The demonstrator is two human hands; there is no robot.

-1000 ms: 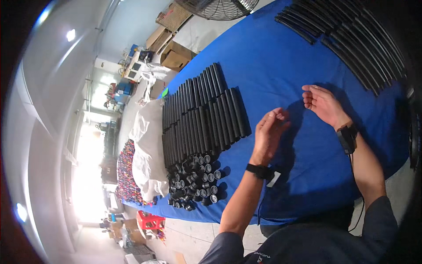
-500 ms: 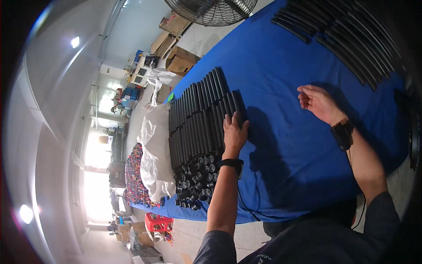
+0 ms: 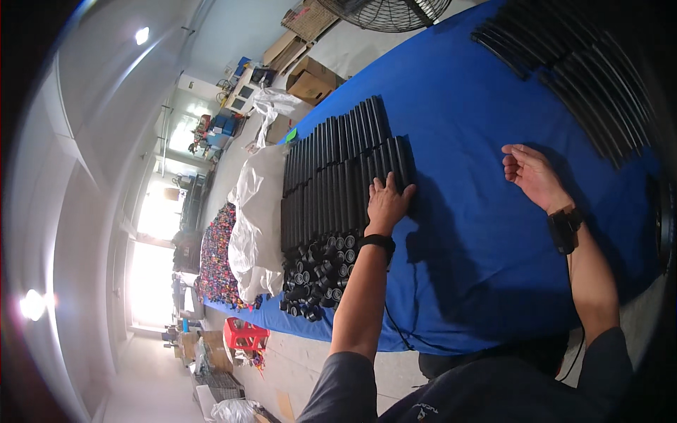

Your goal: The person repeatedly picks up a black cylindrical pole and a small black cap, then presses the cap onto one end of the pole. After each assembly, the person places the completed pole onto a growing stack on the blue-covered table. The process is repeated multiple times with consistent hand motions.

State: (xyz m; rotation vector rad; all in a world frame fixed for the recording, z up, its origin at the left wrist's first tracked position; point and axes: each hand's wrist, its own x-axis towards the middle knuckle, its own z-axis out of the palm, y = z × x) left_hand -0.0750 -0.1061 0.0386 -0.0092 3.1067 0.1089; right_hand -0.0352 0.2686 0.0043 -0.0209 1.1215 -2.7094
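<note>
My left hand (image 3: 387,204) lies on the right end of a row of black tubes (image 3: 321,201), its fingers spread over the nearest ones without gripping any. The tubes lie side by side in two overlapping rows on a blue cloth. A heap of black round caps (image 3: 317,278) with pale ring-shaped ends sits beside my left forearm, against the near ends of the tubes. Over the bare cloth to the right hovers my right hand (image 3: 534,174), its fingers curled in, with nothing visible in it. Dark bands circle both wrists.
More black tubes (image 3: 599,95) lie at the far right of the blue table (image 3: 465,261). Left of the tubes are a white plastic bag (image 3: 257,218) and a pile of small multicoloured pieces (image 3: 216,261). A red stool (image 3: 245,334) and a caged fan (image 3: 395,13) stand beyond the table.
The view has shifted, so the table's things sit farther right in the picture. My left hand stays at the right end of the tube row; my right hand still hovers, curled.
</note>
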